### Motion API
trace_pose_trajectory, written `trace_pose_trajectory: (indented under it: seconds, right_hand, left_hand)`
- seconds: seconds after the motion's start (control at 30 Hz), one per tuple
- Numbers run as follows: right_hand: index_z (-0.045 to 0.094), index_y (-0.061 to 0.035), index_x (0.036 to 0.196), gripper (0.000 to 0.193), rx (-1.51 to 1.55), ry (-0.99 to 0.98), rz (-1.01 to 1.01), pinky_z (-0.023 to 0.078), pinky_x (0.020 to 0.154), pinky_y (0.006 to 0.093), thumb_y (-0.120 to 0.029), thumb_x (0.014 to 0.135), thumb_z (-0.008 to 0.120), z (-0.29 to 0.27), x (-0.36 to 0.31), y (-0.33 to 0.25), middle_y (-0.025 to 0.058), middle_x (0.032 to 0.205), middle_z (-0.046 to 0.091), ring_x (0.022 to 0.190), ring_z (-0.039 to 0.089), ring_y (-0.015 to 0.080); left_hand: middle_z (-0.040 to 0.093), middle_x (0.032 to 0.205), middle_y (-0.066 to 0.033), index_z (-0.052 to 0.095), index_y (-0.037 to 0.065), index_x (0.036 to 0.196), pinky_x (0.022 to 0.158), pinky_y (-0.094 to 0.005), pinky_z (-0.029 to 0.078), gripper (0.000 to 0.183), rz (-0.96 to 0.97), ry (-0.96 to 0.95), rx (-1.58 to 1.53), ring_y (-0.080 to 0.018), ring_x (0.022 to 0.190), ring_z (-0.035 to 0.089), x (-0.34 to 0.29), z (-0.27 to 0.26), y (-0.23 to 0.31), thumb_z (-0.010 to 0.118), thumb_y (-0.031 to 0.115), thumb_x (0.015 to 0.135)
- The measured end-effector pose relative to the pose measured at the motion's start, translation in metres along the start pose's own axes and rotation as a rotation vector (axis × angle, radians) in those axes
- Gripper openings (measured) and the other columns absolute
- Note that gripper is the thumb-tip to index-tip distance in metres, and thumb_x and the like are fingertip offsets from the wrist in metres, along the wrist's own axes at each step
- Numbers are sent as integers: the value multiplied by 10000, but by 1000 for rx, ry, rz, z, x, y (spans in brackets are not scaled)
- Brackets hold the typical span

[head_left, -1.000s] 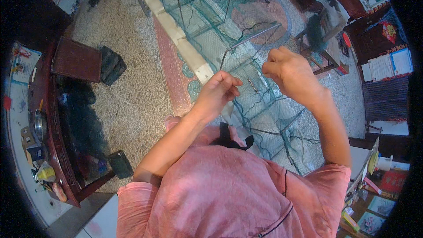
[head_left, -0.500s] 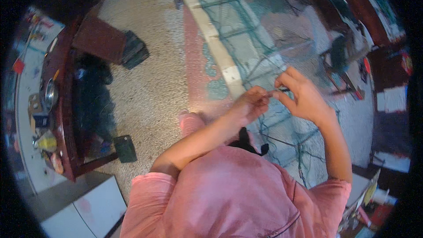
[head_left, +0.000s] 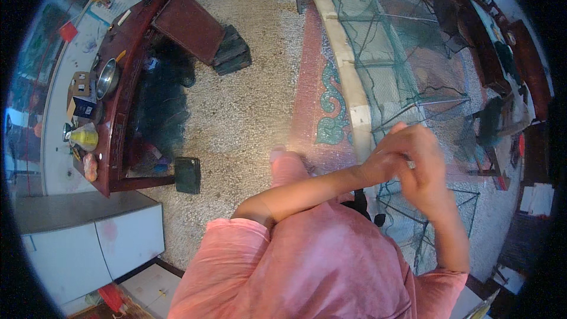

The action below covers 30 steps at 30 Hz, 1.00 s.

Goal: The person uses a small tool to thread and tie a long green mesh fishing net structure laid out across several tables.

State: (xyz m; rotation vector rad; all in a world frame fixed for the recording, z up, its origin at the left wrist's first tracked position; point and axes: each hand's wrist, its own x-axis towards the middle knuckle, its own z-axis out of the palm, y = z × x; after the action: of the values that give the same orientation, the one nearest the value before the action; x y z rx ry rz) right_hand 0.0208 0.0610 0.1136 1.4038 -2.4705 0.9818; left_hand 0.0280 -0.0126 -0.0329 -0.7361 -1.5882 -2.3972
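Note:
My left hand [head_left: 383, 164] and my right hand [head_left: 422, 156] meet close together in front of my chest. The right one is smeared by motion and crosses over the left one's fingers. Both look closed, with curled fingers. Whatever is between them is hidden. Beneath and beyond the hands stretches a long green mesh net trap [head_left: 376, 38] on thin square wire frames. One of its frames [head_left: 449, 191] stands close to my right forearm. A black strap-like piece [head_left: 358, 205] lies below my left wrist.
A pale beam-like edge [head_left: 342, 44] runs along the netting's left side. Left stand a dark red desk [head_left: 121, 118] with a metal bowl [head_left: 107, 78], a brown chair [head_left: 189, 26] and a white cabinet [head_left: 133, 234]. Dark furniture [head_left: 512, 38] lines the right.
The view has shifted, so the room appears further right. My right hand has turned over the left one; before, both hands pinched a thin dark piece between their fingertips.

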Motion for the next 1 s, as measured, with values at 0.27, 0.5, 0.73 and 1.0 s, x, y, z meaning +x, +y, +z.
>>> trace_pose_trajectory:
  seconds: [0.27, 0.5, 0.73, 1.0]
  right_hand:
    - [388, -29, 901, 108, 500, 402, 273, 448, 592, 264, -133, 927, 408, -45, 16, -3, 53, 670, 468, 603, 500, 138]
    - [424, -39, 939, 123, 665, 537, 238, 455, 562, 259, -161, 932, 408, -69, 19, -1, 43, 677, 453, 581, 499, 146]
    - [459, -75, 973, 202, 941, 463, 50, 325, 430, 164, -263, 936, 394, -148, 30, 6, -4, 716, 444, 535, 401, 44]
    - [452, -87, 891, 198, 641, 520, 3, 348, 371, 132, -252, 949, 359, -145, 35, 5, -4, 661, 488, 451, 423, 18]
  left_hand:
    - [509, 880, -175, 528, -12, 889, 740, -387, 427, 167, 210, -153, 603, -337, 837, 502, 33, 2, 9, 441, 34, 754]
    - [478, 827, -148, 519, 7, 906, 685, -361, 423, 113, -41, -178, 463, -315, 784, 496, 36, 5, 26, 476, 26, 803]
    - [503, 835, -70, 554, 36, 1009, 610, -238, 468, 176, -99, -108, 409, -139, 673, 552, 35, 11, 14, 474, 20, 854]
    - [527, 881, -51, 591, 51, 956, 717, -236, 444, 138, -96, -240, 434, -131, 813, 546, 33, 14, 27, 508, 50, 846]
